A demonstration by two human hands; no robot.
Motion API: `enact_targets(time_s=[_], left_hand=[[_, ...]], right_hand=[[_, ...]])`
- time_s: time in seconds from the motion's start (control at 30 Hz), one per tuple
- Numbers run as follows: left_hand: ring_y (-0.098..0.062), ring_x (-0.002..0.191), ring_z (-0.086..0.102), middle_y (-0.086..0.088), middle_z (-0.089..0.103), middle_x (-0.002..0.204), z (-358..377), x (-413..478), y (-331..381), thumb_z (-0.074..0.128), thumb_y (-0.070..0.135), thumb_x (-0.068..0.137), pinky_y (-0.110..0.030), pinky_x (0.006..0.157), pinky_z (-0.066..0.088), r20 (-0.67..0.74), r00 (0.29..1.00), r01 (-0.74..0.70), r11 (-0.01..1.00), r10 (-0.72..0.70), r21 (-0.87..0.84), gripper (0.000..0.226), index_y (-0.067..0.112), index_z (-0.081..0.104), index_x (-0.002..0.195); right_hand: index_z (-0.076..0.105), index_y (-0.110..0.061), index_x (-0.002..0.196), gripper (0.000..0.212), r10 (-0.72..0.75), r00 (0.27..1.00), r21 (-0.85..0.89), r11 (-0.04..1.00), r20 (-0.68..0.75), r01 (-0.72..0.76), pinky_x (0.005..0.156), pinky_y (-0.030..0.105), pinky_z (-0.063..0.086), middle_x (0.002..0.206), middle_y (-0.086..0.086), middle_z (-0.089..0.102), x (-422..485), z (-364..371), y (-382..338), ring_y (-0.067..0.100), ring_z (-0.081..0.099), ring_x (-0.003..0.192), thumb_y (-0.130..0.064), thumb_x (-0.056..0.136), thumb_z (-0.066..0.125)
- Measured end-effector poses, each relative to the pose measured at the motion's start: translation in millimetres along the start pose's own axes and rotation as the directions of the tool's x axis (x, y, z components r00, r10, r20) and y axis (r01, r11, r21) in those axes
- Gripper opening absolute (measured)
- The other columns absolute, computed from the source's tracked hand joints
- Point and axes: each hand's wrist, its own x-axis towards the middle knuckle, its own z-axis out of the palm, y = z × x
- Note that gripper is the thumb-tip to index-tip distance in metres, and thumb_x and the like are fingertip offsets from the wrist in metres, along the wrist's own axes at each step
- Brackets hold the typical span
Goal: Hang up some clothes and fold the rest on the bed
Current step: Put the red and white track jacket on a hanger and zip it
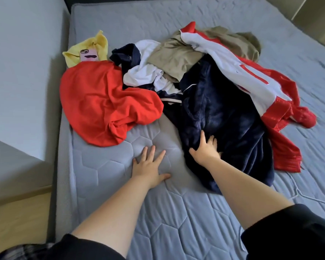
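Navy fleece garment (223, 113) under right hand (204, 150), fingers spread flat, gripping nothing | left hand (150, 166) splayed flat on grey mattress (158, 212) | red top (105, 102) beside

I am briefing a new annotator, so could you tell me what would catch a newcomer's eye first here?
The bright red garment at the left of the grey mattress stands out first, with a phone on a yellow garment just beyond it. Nearer, the right hand rests on a navy fleece garment while the left hand lies flat on the mattress.
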Motion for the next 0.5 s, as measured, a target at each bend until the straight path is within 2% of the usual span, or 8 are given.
enact_targets(time_s=[0.07,0.13,0.2,0.27,0.33,0.4,0.43,0.5], left_hand=[[-0.021,0.145,-0.019,0.006,-0.020,0.158,-3.6,0.4,-1.0,0.041,0.077,0.080,-0.056,0.114,0.009,0.014,1.000,-0.007,1.000,0.008,-0.021,0.090,0.046,-0.012,0.146],[-0.020,0.145,-0.018,0.006,-0.019,0.158,-7.8,-0.8,-0.8,0.042,0.076,0.080,-0.056,0.114,0.010,0.027,1.000,-0.009,1.000,0.010,-0.030,0.090,0.046,-0.011,0.147],[-0.020,0.146,-0.017,0.007,-0.019,0.158,-10.3,-1.3,0.1,0.043,0.076,0.080,-0.055,0.114,0.011,0.029,1.000,-0.003,0.999,0.004,-0.033,0.091,0.046,-0.010,0.147],[-0.020,0.146,-0.015,0.007,-0.018,0.159,-11.5,-1.8,0.7,0.045,0.075,0.079,-0.056,0.114,0.011,0.030,1.000,-0.005,0.999,0.006,-0.041,0.092,0.046,-0.009,0.147],[-0.018,0.146,-0.015,0.008,-0.017,0.159,-12.8,-1.3,-1.5,0.047,0.074,0.079,-0.055,0.114,0.011,0.035,0.999,-0.014,0.997,0.016,-0.072,0.092,0.045,-0.007,0.148],[-0.017,0.146,-0.013,0.009,-0.015,0.159,-16.2,-1.1,-6.6,0.049,0.070,0.081,-0.054,0.115,0.011,0.053,0.998,-0.028,0.992,0.035,-0.122,0.091,0.043,-0.005,0.149],[-0.016,0.146,-0.011,0.009,-0.014,0.159,-17.5,-1.6,-9.9,0.050,0.066,0.084,-0.053,0.115,0.011,0.055,0.997,-0.043,0.987,0.052,-0.152,0.089,0.041,-0.003,0.150],[-0.015,0.147,-0.006,0.006,-0.008,0.160,-18.0,-3.7,-16.8,0.052,0.053,0.090,-0.048,0.118,0.012,0.034,0.996,-0.073,0.966,0.084,-0.250,0.083,0.032,0.000,0.152]], right_hand=[[-0.004,-0.028,0.151,0.082,-0.022,0.999,0.003,1.000,-0.042,0.023,0.109,0.059,0.020,0.158,0.013,0.005,-3.2,-2.9,-0.4,0.027,0.000,0.146,-0.044,0.091,0.049],[0.007,-0.024,0.151,0.072,-0.052,0.995,0.009,0.999,-0.081,0.053,0.106,0.055,0.030,0.152,0.012,0.023,-8.5,-8.5,-0.2,0.028,0.018,0.142,-0.037,0.093,0.047],[0.023,-0.018,0.146,0.059,-0.094,0.987,0.006,0.995,-0.132,0.095,0.092,0.047,0.045,0.137,0.011,0.042,-15.7,-12.0,-1.9,0.030,0.040,0.125,-0.028,0.092,0.046],[0.038,-0.012,0.130,0.042,-0.148,0.972,0.001,0.989,-0.185,0.150,0.074,0.038,0.046,0.119,0.011,0.054,-24.5,-11.1,-7.7,0.030,0.052,0.104,-0.017,0.090,0.047],[0.043,-0.009,0.120,0.032,-0.185,0.964,-0.021,0.983,-0.192,0.184,0.066,0.034,0.040,0.104,0.010,0.059,-32.7,-9.8,-15.8,0.029,0.055,0.088,-0.012,0.089,0.048],[0.043,-0.009,0.118,0.030,-0.196,0.968,-0.024,0.981,-0.159,0.194,0.063,0.032,0.038,0.093,0.007,0.058,-40.3,-13.1,-23.9,0.029,0.052,0.078,-0.013,0.089,0.048],[0.044,-0.009,0.117,0.030,-0.199,0.970,-0.002,0.980,-0.142,0.201,0.063,0.032,0.039,0.093,0.007,0.058,-44.6,-15.7,-27.6,0.029,0.052,0.078,-0.014,0.088,0.047],[0.047,-0.009,0.118,0.032,-0.216,0.970,0.092,0.970,-0.114,0.227,0.070,0.032,0.042,0.104,0.010,0.061,-56.2,-19.0,-36.1,0.033,0.056,0.089,-0.015,0.086,0.047]])
